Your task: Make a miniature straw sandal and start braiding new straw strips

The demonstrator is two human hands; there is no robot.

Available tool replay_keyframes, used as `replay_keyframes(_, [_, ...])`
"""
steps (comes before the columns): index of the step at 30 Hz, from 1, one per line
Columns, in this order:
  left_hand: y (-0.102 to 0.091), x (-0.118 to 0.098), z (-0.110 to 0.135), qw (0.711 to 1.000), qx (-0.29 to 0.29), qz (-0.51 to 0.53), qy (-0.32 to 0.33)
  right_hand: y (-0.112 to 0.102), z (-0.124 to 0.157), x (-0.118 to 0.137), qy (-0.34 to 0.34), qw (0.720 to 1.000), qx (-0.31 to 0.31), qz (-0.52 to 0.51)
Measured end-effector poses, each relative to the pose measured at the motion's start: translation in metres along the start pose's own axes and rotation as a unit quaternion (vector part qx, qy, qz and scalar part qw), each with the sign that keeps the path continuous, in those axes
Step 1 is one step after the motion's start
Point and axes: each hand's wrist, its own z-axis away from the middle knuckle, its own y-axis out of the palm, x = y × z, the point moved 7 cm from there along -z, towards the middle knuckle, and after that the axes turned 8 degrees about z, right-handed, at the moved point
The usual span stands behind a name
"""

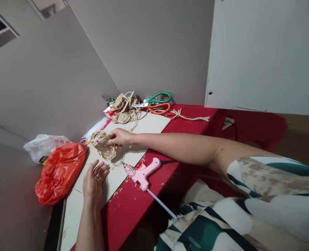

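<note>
My right hand (119, 136) reaches across the table and pinches the edge of a small coiled jute rope piece (103, 145) that rests on a pale board (133, 146). My left hand (93, 181) lies flat on the same board just below the coil, fingers stretched out and holding nothing. A pink hot glue gun (143, 173) lies on the red table to the right of my left hand, its nozzle pointing toward the coil.
Loose jute rope and more coils (124, 108) sit at the far end of the board, beside green-handled scissors (154, 99) and orange-handled scissors (158, 108). An orange plastic bag (58, 172) and a white bag (43, 146) lie at the left by the wall.
</note>
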Motion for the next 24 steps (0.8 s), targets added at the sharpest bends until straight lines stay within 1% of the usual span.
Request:
replay_keyframes(4, [-0.007,-0.001,-0.004,0.999,-0.037,-0.012,0.023,-0.028,-0.016,-0.016,0.031,0.994,-0.017,0.105])
replay_keyframes(8, [-0.004,0.002,-0.004,0.999,-0.037,-0.024,0.024,-0.060,-0.029,-0.028,0.072,0.974,-0.041,0.209])
replay_keyframes(12, [-0.001,0.004,-0.002,0.999,-0.028,-0.026,0.026,-0.092,-0.027,-0.023,0.094,0.944,-0.125,0.291])
replay_keyframes(14, [-0.002,0.005,-0.002,0.999,-0.024,-0.025,0.032,-0.098,-0.021,-0.013,0.076,0.934,-0.168,0.306])
replay_keyframes(15, [-0.002,0.006,-0.002,0.999,-0.022,-0.024,0.036,-0.096,-0.017,-0.006,0.058,0.933,-0.183,0.306])
replay_keyframes(17, [-0.001,0.007,-0.002,0.999,-0.019,-0.016,0.043,-0.083,-0.008,0.007,0.012,0.936,-0.191,0.295])
replay_keyframes(20, [0.003,0.009,0.001,0.999,-0.016,0.002,0.040,-0.042,0.007,0.021,-0.047,0.951,-0.153,0.263])
replay_keyframes(21, [0.006,0.010,0.002,0.999,-0.012,0.005,0.035,-0.026,0.011,0.024,-0.068,0.959,-0.130,0.243])
replay_keyframes(22, [0.008,0.011,0.004,1.000,-0.007,0.006,0.030,-0.008,0.015,0.025,-0.094,0.973,-0.086,0.194])
replay_keyframes(23, [0.011,0.011,0.005,1.000,0.001,0.005,0.026,0.010,0.018,0.024,-0.101,0.986,-0.027,0.131])
replay_keyframes(24, [0.013,0.010,0.006,1.000,0.012,0.001,0.024,0.026,0.020,0.020,-0.086,0.994,0.029,0.056])
